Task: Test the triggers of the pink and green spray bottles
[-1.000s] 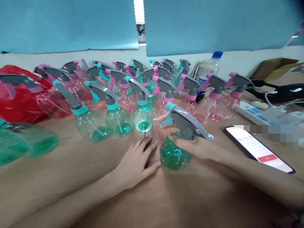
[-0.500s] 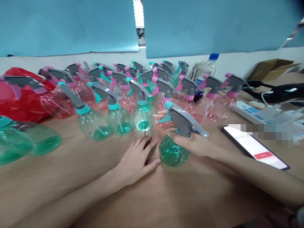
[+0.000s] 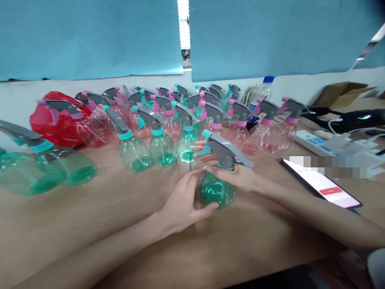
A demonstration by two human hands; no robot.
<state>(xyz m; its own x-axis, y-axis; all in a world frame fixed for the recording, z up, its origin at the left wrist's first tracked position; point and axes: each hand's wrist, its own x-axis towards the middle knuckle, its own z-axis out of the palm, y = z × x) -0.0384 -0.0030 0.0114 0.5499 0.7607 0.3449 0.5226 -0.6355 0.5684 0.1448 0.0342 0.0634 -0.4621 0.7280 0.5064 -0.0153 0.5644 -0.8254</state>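
Note:
A green-tinted spray bottle (image 3: 217,192) with a grey trigger head and turquoise collar stands slightly tilted in front of me. My right hand (image 3: 243,177) is closed around its neck and shoulder, just below the trigger head. On the left side, my left hand (image 3: 182,199) cups the bottle's body, the thumb low in front and the fingers reaching up along its shoulder. Just behind are a green spray bottle (image 3: 187,149), another green bottle (image 3: 163,150) and a third green bottle (image 3: 135,151), each with liquid at the bottom.
Rows of pink-collared spray bottles (image 3: 284,130) fill the back of the table (image 3: 144,241). More green bottles (image 3: 67,162) stand at left by a red plastic bag (image 3: 60,128). To the right are a phone (image 3: 329,186), a power strip (image 3: 311,141) and a cardboard box (image 3: 343,93).
My left hand has risen from the table and moved right onto the bottle's side. The bottle, in my right hand, looks more upright. The view has shifted a little left.

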